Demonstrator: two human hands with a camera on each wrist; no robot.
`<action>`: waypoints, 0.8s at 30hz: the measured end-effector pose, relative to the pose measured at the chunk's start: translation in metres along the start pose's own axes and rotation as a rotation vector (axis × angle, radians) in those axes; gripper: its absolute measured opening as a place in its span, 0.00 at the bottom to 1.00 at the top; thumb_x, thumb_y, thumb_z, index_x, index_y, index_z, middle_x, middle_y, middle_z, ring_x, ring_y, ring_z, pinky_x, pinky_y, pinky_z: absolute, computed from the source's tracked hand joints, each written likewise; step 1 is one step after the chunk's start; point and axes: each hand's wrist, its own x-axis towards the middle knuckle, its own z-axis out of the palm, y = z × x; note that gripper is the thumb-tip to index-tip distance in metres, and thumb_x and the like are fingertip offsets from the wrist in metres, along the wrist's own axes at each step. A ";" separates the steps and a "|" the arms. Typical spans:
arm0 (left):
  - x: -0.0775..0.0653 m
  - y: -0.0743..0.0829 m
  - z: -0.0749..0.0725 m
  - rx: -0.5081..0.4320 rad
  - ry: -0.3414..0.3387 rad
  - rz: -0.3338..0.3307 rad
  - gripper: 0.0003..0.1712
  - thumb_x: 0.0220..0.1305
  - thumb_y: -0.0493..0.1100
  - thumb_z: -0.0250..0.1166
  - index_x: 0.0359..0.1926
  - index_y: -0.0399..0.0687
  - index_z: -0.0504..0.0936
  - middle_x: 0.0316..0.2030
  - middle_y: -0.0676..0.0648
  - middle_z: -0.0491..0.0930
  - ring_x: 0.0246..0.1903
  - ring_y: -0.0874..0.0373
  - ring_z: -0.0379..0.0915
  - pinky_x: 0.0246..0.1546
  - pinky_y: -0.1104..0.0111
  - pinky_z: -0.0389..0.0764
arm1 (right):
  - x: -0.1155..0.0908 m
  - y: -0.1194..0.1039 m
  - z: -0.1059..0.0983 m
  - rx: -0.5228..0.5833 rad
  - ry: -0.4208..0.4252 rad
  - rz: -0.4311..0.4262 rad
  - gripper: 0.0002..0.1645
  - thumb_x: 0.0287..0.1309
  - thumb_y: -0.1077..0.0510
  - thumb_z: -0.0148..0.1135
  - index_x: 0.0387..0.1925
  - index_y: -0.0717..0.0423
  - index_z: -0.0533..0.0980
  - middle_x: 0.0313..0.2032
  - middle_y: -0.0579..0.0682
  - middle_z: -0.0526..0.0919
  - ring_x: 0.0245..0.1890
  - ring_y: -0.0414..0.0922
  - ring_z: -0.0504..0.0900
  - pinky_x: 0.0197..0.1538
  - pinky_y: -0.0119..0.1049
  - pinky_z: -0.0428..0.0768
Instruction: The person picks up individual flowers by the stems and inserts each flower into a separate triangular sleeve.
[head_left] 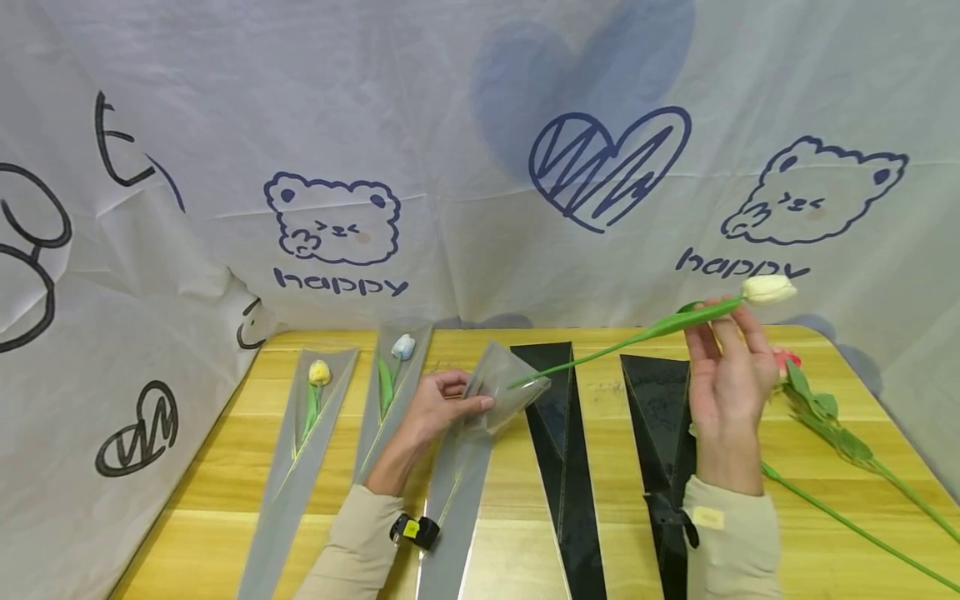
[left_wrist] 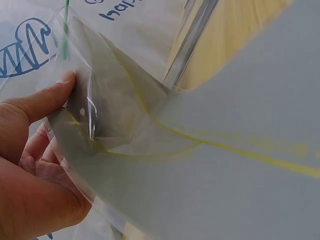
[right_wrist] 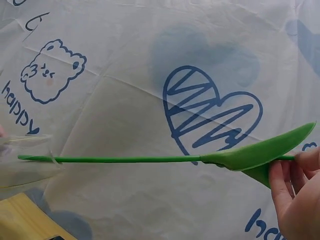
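Observation:
My left hand (head_left: 448, 406) grips the upper part of a grey flower sleeve (head_left: 459, 492) with a clear front, thumb on the clear film (left_wrist: 112, 100). The sleeve's mouth is spread and tilts to the right. In my right hand (head_left: 729, 379) a white tulip (head_left: 768, 289) is pinched by its stem close below the bloom, beside the green leaf (right_wrist: 255, 150). The tulip lies slanted, bloom up at the right, and the lower end of its stem (right_wrist: 55, 159) is inside the sleeve's mouth.
To the left lie grey sleeves holding a yellow tulip (head_left: 318, 372) and a pale blue tulip (head_left: 403, 347). Two black sleeves (head_left: 551, 433) lie right of centre. A pink-red flower (head_left: 786, 360) with leaves and long green stems is at the right. A printed cloth (head_left: 465, 250) hangs behind the wooden table (head_left: 210, 500).

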 end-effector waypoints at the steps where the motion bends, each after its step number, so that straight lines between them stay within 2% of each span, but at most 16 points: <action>1: 0.000 0.000 0.000 -0.001 -0.007 0.005 0.15 0.57 0.30 0.75 0.44 0.27 0.84 0.36 0.45 0.88 0.34 0.60 0.83 0.34 0.70 0.81 | 0.000 0.000 0.000 -0.007 -0.006 0.003 0.19 0.56 0.79 0.68 0.50 0.72 0.80 0.41 0.62 0.83 0.37 0.55 0.87 0.45 0.43 0.86; 9: -0.001 0.004 0.001 -0.001 -0.038 0.018 0.13 0.60 0.30 0.73 0.44 0.25 0.83 0.36 0.41 0.89 0.31 0.62 0.82 0.32 0.71 0.80 | -0.004 0.008 0.001 -0.105 -0.055 -0.004 0.19 0.56 0.76 0.70 0.50 0.72 0.80 0.41 0.62 0.83 0.37 0.53 0.87 0.46 0.42 0.86; 20: -0.005 0.015 0.006 0.059 -0.122 0.042 0.09 0.62 0.32 0.73 0.40 0.29 0.84 0.31 0.45 0.88 0.28 0.61 0.79 0.29 0.72 0.76 | -0.011 0.019 0.005 -0.211 -0.163 0.058 0.22 0.57 0.73 0.71 0.53 0.73 0.77 0.42 0.62 0.84 0.39 0.52 0.88 0.46 0.41 0.85; 24: -0.005 0.017 0.008 0.074 -0.134 0.043 0.09 0.62 0.32 0.73 0.40 0.30 0.84 0.31 0.46 0.88 0.28 0.62 0.78 0.28 0.73 0.74 | -0.015 0.026 0.007 -0.267 -0.181 0.047 0.22 0.58 0.72 0.72 0.53 0.73 0.77 0.43 0.63 0.85 0.39 0.52 0.88 0.46 0.40 0.85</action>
